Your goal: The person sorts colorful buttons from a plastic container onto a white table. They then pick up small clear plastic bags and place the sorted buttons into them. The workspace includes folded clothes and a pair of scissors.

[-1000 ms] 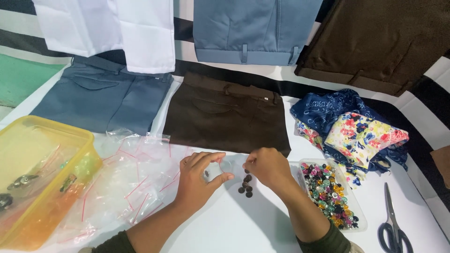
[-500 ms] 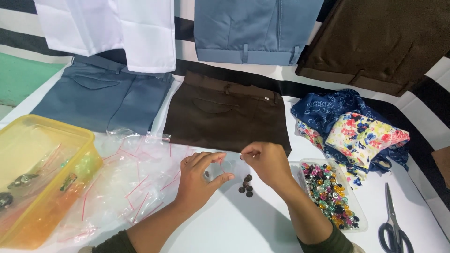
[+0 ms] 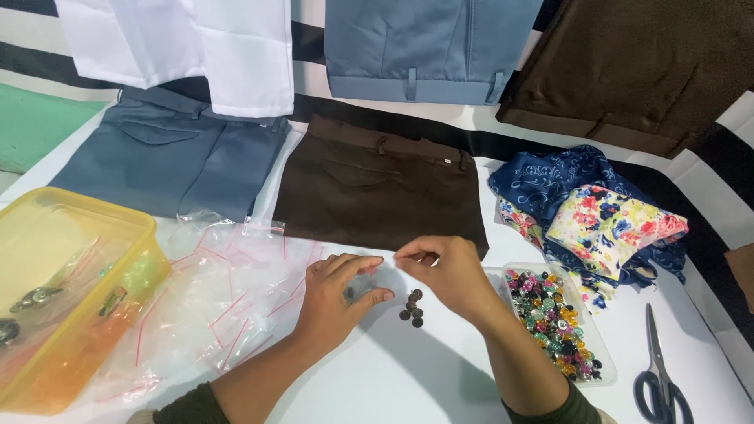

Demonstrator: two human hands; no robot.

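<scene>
While a few dark buttons (image 3: 411,307) lie loose on the white table (image 3: 408,377) between the hands, the left hand (image 3: 339,300) and the right hand (image 3: 441,271) each pinch an edge of a small clear bag (image 3: 369,284), thumbs and fingertips pressed together on the plastic; the bag looks held open with something small and dark inside, so the bagging seems only begun. Nearby lie a heap of empty clear bags (image 3: 220,306), a yellow box (image 3: 71,298), a tray of coloured buttons (image 3: 554,322), scissors (image 3: 660,369), folded brown trousers (image 3: 377,184) and floral cloth (image 3: 597,216), none blocking the hands.
</scene>
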